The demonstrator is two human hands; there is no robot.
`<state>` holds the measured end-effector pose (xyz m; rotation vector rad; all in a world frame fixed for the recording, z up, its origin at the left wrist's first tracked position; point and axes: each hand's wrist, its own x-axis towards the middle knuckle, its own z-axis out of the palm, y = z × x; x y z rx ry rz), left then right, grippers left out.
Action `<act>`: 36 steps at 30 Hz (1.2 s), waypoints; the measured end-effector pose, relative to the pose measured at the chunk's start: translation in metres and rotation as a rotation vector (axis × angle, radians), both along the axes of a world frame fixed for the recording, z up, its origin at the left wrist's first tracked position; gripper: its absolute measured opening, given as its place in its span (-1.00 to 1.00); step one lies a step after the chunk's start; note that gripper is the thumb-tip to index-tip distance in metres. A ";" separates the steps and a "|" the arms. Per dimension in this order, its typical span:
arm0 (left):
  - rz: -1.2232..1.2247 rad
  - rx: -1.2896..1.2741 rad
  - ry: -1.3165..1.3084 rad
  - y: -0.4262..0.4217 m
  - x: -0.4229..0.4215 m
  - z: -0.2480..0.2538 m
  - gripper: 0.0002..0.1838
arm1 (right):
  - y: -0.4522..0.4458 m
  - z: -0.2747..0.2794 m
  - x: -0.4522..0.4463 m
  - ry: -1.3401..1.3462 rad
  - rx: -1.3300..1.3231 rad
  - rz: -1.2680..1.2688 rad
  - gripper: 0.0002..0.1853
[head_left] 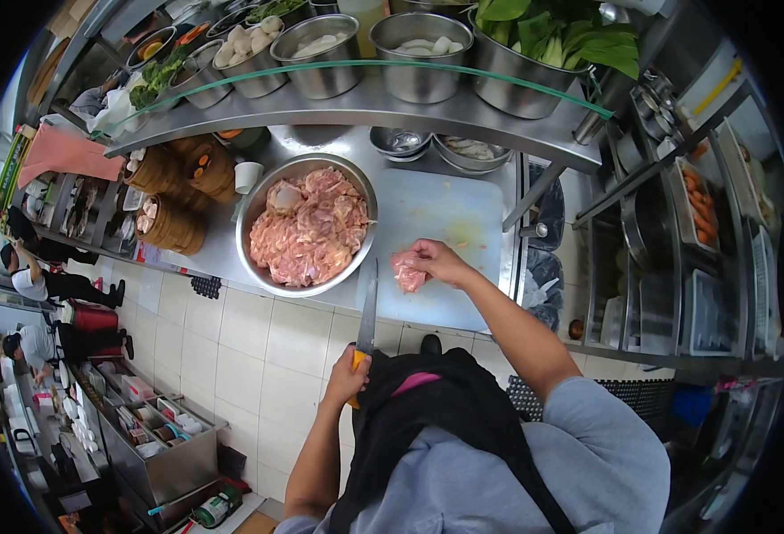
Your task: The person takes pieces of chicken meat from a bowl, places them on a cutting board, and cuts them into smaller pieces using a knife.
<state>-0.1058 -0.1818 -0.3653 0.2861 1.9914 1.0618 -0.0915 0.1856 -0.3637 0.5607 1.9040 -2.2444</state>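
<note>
My left hand [347, 376] is closed round the yellow handle of a knife [369, 316]. The blade points away from me, its tip beside the right rim of a big metal bowl. With my right hand [438, 263] I grip a piece of raw meat [408, 271] over the left part of a pale cutting board [445, 205]. Raw meat pieces [307, 231] are heaped in the metal bowl [248, 200], left of the board. Small yellowish scraps lie on the board. My fingertips partly cover the held meat.
Above the counter a steel shelf [356, 109] with a glass edge bears metal pots of vegetables. Bamboo steamers [171, 227] and a white cup [248, 176] stand left of the bowl. Small metal bowls [399, 142] sit behind the board. Two people [54, 285] are at the far left.
</note>
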 end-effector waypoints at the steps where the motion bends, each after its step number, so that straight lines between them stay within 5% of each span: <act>1: -0.001 -0.007 0.013 0.002 -0.001 0.003 -0.71 | 0.000 0.004 0.003 -0.069 0.107 -0.050 -0.78; 2: 0.000 -0.008 0.011 0.004 -0.001 0.006 -0.71 | -0.001 0.002 0.011 -0.071 0.106 -0.049 -0.78; 4: -0.014 -0.059 0.114 0.007 -0.001 0.009 -0.66 | -0.004 -0.002 0.030 -0.098 0.994 -0.068 -0.75; 7: -0.038 -0.081 0.313 0.008 0.002 -0.013 -0.61 | -0.013 -0.003 0.041 0.041 1.075 -0.173 -0.64; 10: -0.043 -0.157 0.244 0.020 0.006 -0.015 -0.57 | -0.025 -0.013 0.037 0.277 1.269 -0.098 -0.49; 13: -0.049 -0.062 0.286 0.036 0.008 -0.011 -0.57 | -0.039 -0.035 0.036 0.106 1.443 0.101 -0.33; 36: -0.104 -0.049 0.368 0.087 0.022 -0.007 -0.60 | -0.047 -0.046 0.020 0.029 1.434 0.079 -0.27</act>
